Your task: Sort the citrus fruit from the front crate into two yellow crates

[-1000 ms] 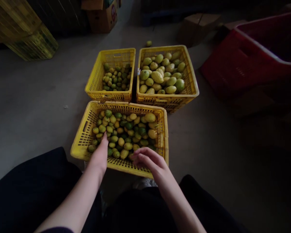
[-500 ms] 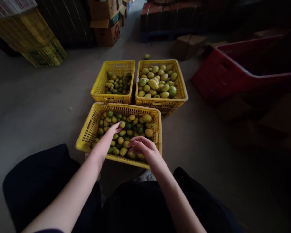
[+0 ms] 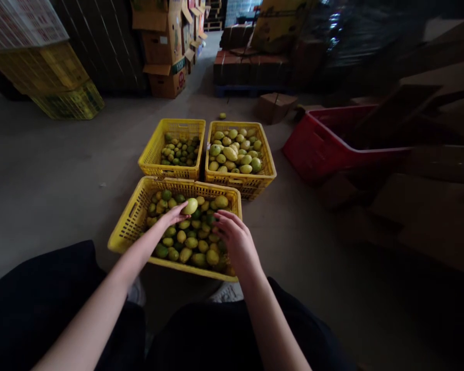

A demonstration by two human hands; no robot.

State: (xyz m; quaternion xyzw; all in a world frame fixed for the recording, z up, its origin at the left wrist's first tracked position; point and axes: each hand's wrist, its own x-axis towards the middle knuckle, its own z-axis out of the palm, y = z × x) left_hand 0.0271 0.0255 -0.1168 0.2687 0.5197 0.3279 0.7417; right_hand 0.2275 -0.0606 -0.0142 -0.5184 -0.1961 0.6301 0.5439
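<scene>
A pale yellow-green lemon (image 3: 189, 206) is held in my left hand (image 3: 175, 214), raised over the near yellow crate (image 3: 119, 234). My thumb lies on one side of the fruit and my fingers pass beneath it. Green and yellow lemons (image 3: 191, 242) fill the bottom of that crate in a loose heap. My right hand (image 3: 234, 234) hovers above the crate's right side, fingers loosely bent and apart. I see nothing in its grasp, though the palm is partly turned away.
Behind stand two more yellow crates: the left one (image 3: 147, 158) has smaller fruit, the right one (image 3: 268, 154) larger. One lemon (image 3: 222, 116) lies on the floor beyond. A red bin (image 3: 309, 141) and cardboard are at the right; stacked crates (image 3: 71, 98) and boxes (image 3: 164, 82) stand farther back.
My left hand has lifted a lemon out of the heap. The right hand has shifted towards the crate's right side with its fingers more raised. The view has tilted up.
</scene>
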